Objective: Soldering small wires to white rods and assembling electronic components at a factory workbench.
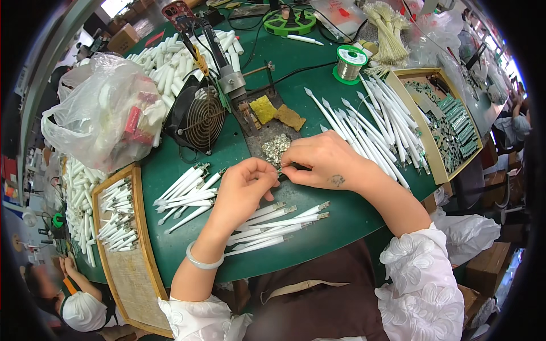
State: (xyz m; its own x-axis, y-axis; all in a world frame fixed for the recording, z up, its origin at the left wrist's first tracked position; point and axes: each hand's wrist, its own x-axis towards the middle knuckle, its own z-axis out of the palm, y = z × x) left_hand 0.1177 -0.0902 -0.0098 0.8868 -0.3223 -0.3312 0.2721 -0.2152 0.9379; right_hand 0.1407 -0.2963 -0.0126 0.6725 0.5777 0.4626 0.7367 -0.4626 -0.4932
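The left hand point(243, 186), with a pale, smooth bangle point(205, 261) on its wrist, and the right hand point(325, 159) meet nearly fingertip to fingertip above the dark green tabletop point(348, 211). The fingers of each are drawn together in a pinch; anything between them is too small and hidden to tell.

Just beyond the fingers lies a small heap of silvery metal pieces point(275, 146) on a dark, worn plate point(256, 139). Farther past it are a yellow sponge point(263, 109) and a brownish sponge point(290, 117).

Slim white sticks with pointed tips and metal-fitted ends lie in groups: one left of the fingers point(193, 195), one nearer the body point(276, 226), and a larger one to the right and beyond point(372, 128). Beyond the left fingers stands a round black fan with a wire grille point(205, 116). Well to the right, a shallow yellowish box point(455, 170) holds green circuit boards point(458, 125).
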